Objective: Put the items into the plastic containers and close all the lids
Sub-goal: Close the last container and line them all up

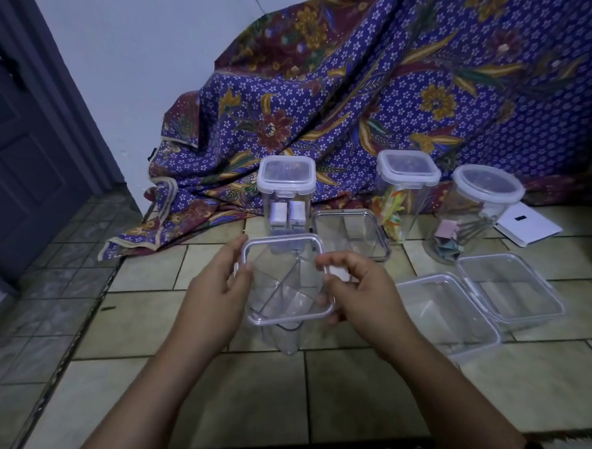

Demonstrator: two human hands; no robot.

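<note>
Left hand [215,288]: you've got it clamped on the left edge of the lid [284,282], thumb over the rim.
Right hand [359,293]: pinching the lid's right edge.
Clear square container [286,340]: between your hands, under that lid, down on the tiled floor [313,397].
Hinged box [447,311]: just right of it, lying open.
Flat box [350,232]: behind, lid on.
Back row: tall jar [285,196] with white boxes, second tall jar [406,192], and round jar [483,213], all lidded, by the batik cloth [362,107].
</note>
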